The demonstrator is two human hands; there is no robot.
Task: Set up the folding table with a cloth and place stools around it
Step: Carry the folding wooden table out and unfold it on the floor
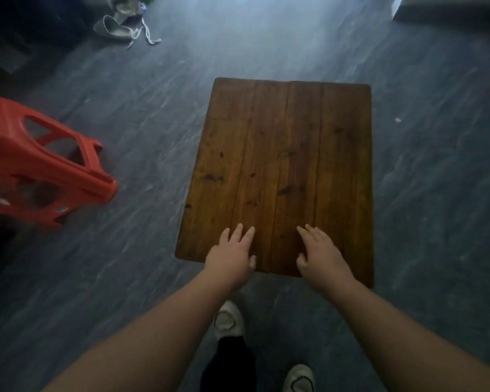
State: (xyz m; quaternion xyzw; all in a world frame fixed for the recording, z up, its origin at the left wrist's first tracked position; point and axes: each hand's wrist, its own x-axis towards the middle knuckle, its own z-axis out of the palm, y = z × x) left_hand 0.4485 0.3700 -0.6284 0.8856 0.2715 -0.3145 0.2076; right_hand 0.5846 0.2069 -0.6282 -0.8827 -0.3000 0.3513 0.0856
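Both arms outstretched, left hand (232, 254) and right hand (320, 253) flat on wooden table (283, 154)

Folding table (283, 165): dark brown wooden top, four lengthwise planks, knots and dark spots, rounded corners, bare, level, standing on floor; legs hidden beneath top. Red plastic stools (31, 165): nested stack, tipped on side, well left of table, legs pointing toward table; cut-out openings in side panels. Stack partly cut by frame edge.
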